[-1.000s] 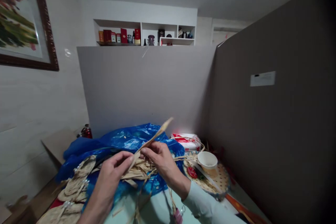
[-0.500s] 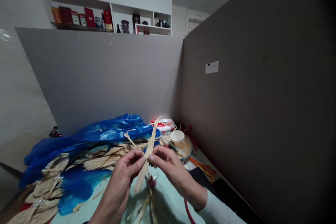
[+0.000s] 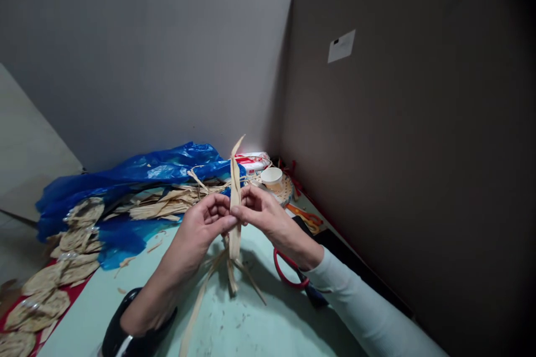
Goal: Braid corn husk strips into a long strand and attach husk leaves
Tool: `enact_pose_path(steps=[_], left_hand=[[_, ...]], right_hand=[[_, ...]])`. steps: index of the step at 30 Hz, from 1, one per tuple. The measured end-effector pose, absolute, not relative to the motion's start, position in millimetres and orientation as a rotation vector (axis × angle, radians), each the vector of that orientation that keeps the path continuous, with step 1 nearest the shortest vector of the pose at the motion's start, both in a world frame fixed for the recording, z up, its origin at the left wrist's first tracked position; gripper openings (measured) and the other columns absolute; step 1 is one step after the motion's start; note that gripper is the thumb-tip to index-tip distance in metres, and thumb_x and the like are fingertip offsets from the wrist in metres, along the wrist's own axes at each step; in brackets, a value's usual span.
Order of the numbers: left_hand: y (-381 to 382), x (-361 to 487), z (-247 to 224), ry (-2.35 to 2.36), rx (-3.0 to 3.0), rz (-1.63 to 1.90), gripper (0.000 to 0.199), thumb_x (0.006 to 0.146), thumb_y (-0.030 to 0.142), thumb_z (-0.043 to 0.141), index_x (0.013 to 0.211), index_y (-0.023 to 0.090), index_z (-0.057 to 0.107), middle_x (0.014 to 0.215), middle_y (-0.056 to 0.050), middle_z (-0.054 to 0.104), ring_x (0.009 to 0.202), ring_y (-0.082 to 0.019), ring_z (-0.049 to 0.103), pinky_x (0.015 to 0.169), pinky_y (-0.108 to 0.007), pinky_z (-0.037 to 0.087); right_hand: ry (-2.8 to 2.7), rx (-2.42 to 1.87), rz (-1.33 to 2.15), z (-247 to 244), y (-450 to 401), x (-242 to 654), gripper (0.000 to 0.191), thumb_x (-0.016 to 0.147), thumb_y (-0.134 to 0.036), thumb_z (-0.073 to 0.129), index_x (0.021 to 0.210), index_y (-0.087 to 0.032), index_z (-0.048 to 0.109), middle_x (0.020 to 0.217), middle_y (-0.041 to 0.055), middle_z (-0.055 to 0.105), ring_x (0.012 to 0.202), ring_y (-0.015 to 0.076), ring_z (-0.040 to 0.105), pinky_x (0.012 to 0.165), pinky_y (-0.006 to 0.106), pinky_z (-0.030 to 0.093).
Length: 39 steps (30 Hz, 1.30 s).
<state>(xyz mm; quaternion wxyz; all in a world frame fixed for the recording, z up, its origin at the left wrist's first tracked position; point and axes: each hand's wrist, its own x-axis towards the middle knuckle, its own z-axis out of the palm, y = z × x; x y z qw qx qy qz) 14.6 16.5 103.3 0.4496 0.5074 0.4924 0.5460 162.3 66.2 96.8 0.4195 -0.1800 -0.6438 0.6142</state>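
Between my two hands a pale, dry husk strip [image 3: 235, 178] stands nearly upright, its narrow curled tip at the top. My left hand [image 3: 207, 223] pinches it from the left, with thumb and fingers closed. From the other side my right hand [image 3: 268, 217] pinches the same strip, its thumb meeting my left thumb. Below them, several thin husk strands [image 3: 231, 279] spread out over the pale green table top [image 3: 251, 318]; where they join is partly hidden behind the strip.
Red-handled scissors [image 3: 288, 276] lie under my right forearm. Behind my hands are a husk pile [image 3: 163, 203], a blue plastic bag [image 3: 138, 173] and a white cup [image 3: 271, 177]. Flat husk pieces [image 3: 79, 242] line the left edge. Orange-handled scissors [image 3: 307, 215] lie right; grey panels [image 3: 188, 67] enclose the back.
My view has tipped down, showing more table and the red-handled scissors. The husk strip has turned from slanting to nearly upright, still pinched in both hands.
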Motion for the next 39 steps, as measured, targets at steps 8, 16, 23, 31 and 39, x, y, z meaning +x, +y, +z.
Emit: enact_pose_path(steps=[8,16,23,31,39], left_hand=[[21,7,94,1.239,1.107,1.335,0.018,0.065,0.028,0.077,0.072,0.016,0.065,0.067,0.002,0.061,0.061,-0.012,0.052,0.056,-0.022,0.039],[18,13,97,1.101,1.021,1.326,0.023,0.072,0.031,0.075,0.085,0.017,0.063,0.078,-0.001,0.066,0.073,-0.016,0.060,0.067,-0.026,0.047],[24,5,92,1.125,0.991,1.343,0.023,0.073,0.034,0.075,0.076,0.016,0.062,0.064,0.002,0.061,0.055,-0.012,0.054,0.057,-0.024,0.045],[23,7,92,1.076,0.977,1.315,0.026,0.073,0.035,0.074,0.083,0.014,0.063,0.063,0.001,0.058,0.050,-0.008,0.049,0.042,-0.017,0.026],[21,5,91,1.025,0.923,1.382,0.023,0.071,0.032,0.076,0.076,0.018,0.059,0.067,0.003,0.059,0.056,-0.009,0.052,0.058,-0.021,0.044]], right_hand=[[-1.618,-0.580,1.504,80,80,157,0.026,0.076,-0.037,0.071,0.077,-0.015,0.058,0.065,-0.0041,0.050,0.058,0.0095,0.042,0.054,0.023,0.032],[-1.762,-0.533,1.516,71,75,153,0.030,0.077,-0.039,0.071,0.073,-0.017,0.051,0.063,-0.0047,0.048,0.056,0.0093,0.042,0.052,0.023,0.031],[-1.770,-0.499,1.534,76,70,151,0.022,0.082,-0.030,0.062,0.072,-0.018,0.046,0.063,-0.0050,0.047,0.055,0.0087,0.044,0.052,0.022,0.032],[-1.714,-0.537,1.614,82,73,151,0.018,0.072,-0.026,0.062,0.067,-0.019,0.046,0.058,-0.0049,0.048,0.050,0.0088,0.045,0.049,0.022,0.034],[-1.768,-0.569,1.624,78,75,153,0.014,0.068,-0.022,0.059,0.066,-0.019,0.046,0.059,-0.0046,0.049,0.051,0.0091,0.047,0.050,0.022,0.036]])
